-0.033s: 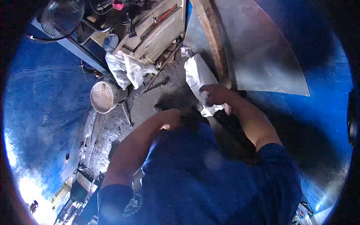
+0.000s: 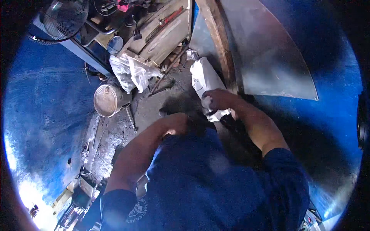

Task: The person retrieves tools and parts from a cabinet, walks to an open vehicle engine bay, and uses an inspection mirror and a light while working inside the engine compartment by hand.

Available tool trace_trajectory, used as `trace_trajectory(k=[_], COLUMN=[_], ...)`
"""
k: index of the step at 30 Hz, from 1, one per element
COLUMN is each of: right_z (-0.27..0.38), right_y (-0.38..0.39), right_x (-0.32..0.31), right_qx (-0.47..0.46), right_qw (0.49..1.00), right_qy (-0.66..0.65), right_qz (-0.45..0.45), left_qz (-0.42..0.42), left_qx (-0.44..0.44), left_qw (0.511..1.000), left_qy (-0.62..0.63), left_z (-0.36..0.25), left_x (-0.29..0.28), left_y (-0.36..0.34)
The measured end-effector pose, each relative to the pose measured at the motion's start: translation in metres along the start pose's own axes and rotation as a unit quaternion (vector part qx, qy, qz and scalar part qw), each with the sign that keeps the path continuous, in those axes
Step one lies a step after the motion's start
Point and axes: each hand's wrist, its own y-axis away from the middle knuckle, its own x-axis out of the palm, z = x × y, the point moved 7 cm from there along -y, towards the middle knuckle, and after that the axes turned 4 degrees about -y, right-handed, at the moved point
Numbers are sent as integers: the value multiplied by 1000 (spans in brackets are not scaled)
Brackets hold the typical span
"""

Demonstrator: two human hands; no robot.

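I see the white sack (image 2: 207, 75) above and right of centre frame. The right hand (image 2: 219, 100) bends over its lower part; I cannot tell its grip, nor that of the shadowed left hand (image 2: 178, 123) near centre.

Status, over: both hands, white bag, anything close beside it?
Right hand covers part of the white bag, grip unclear. Left hand by the blue shirt, fingers hidden. Wooden post close along the bag's right side.
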Motion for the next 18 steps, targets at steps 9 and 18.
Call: trace_trajectory(k=[9,18], right_z=[125,108], right_y=[-37,-24], right_x=[69,59], right_qx=[-191,-171], right_qw=[937,880], right_qy=[-152,120], right_qz=[251,426], left_qz=[24,-54], left_qx=[48,46], left_qw=[998,997], left_qy=[-29,-13], left_z=[-63,-66], left_x=[-22,-35], left_y=[61,87])
